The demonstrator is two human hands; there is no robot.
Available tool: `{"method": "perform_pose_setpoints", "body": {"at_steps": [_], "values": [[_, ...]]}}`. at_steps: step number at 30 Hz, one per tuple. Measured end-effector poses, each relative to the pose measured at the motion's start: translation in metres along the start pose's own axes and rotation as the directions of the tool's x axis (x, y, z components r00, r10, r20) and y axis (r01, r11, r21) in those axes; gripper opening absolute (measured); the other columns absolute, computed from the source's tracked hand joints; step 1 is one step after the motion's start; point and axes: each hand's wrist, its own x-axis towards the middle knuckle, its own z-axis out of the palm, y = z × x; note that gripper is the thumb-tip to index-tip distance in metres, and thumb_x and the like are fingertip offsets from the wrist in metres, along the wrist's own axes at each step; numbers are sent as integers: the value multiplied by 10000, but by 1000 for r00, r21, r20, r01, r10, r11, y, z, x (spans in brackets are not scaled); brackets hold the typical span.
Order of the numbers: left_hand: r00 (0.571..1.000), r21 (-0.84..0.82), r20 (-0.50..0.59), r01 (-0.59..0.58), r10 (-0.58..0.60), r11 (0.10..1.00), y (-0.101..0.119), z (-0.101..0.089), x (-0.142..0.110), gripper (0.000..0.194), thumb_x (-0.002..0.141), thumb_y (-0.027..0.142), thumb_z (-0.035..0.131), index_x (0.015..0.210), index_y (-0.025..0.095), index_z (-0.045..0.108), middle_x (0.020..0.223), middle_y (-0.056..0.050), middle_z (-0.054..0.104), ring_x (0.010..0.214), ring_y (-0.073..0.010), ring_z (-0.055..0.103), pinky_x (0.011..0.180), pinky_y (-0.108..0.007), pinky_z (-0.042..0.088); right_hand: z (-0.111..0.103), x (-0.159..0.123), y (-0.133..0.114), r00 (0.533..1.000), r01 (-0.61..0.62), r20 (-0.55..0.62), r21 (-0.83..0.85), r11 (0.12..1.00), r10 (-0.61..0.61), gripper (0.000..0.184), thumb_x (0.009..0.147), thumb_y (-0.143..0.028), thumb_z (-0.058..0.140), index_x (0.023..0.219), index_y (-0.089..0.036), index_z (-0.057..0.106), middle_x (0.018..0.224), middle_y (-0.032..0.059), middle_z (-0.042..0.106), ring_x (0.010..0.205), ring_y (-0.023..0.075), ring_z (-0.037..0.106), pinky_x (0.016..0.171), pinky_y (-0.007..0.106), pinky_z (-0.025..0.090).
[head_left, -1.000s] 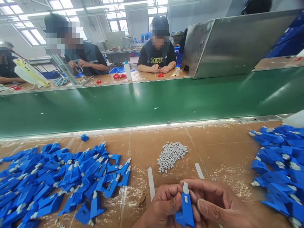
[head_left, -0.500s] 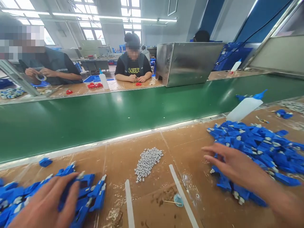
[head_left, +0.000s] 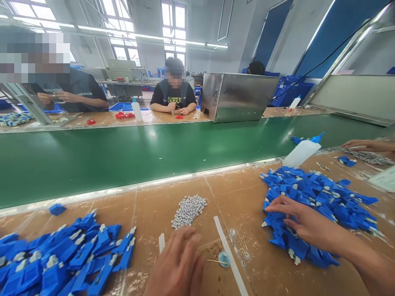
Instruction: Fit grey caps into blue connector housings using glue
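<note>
My left hand (head_left: pixel 175 263) is over the table just in front of a small heap of grey pellet-like pieces (head_left: pixel 189 209). Its fingers are loosely bent, and I see nothing held in them. My right hand (head_left: pixel 300 220) reaches over the near left side of a large pile of blue plastic parts with pale tips (head_left: pixel 321 193). The thumb is apart from the fingers there, with no part visibly gripped. A second spread of blue parts with pale tips (head_left: pixel 80 250) lies at the left.
A white squeeze bottle (head_left: pixel 300 153) leans behind the right pile. A blue disc with a thin stick (head_left: pixel 224 259) lies between white tape strips (head_left: pixel 230 255). Beyond runs a green conveyor belt (head_left: pixel 123 160). Another person's hand (head_left: pixel 367 145) is at far right; people sit opposite.
My left hand has moved right, from the left blue parts to the grey pieces. My right hand stays at the right pile. Another person's hand has appeared at far right.
</note>
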Motion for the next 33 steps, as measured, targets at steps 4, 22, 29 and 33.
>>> {"method": "perform_pose_setpoints", "body": {"at_steps": [4, 22, 29, 33], "values": [[994, -208, -28, 99, -107, 973, 13, 18, 2, 256, 1040, 196, 518, 1254, 242, 651, 1210, -119, 739, 1138, -268, 723, 947, -399, 639, -2, 8, -5, 999, 25, 21, 42, 999, -26, 243, 827, -219, 616, 964, -284, 806, 1045, 63, 751, 915, 280, 740, 831, 394, 594], [744, -921, 379, 363, -549, -144, 49, 26, 21, 671, 690, 469, 989, 1267, 218, 756, 1130, -147, 768, 961, -266, 731, 843, -355, 584, 82, -9, -192, 990, -139, 141, 983, -117, 10, 251, 808, -404, 913, 865, -210, 764, 826, 27, 747, 740, 164, 666, 711, 263, 567], [682, -860, 503, 335, -530, -385, 41, 21, 21, 617, 676, 666, 930, 941, 143, 736, 705, -38, 710, 543, -97, 578, 521, -206, 448, 113, -22, -189, 881, 414, -472, 737, 534, -32, 46, 917, -303, 834, 950, -330, 817, 1117, 66, 798, 982, 275, 773, 848, 355, 652], [640, -778, 593, 297, -489, -554, 44, 20, 20, 536, 712, 601, 940, 796, 135, 691, 650, 14, 613, 508, -56, 505, 514, -184, 412, 112, -31, -183, 811, 554, -460, 408, 726, -361, 310, 974, -167, 742, 1166, -390, 842, 1199, 68, 825, 1157, 331, 760, 1037, 461, 611]]}}
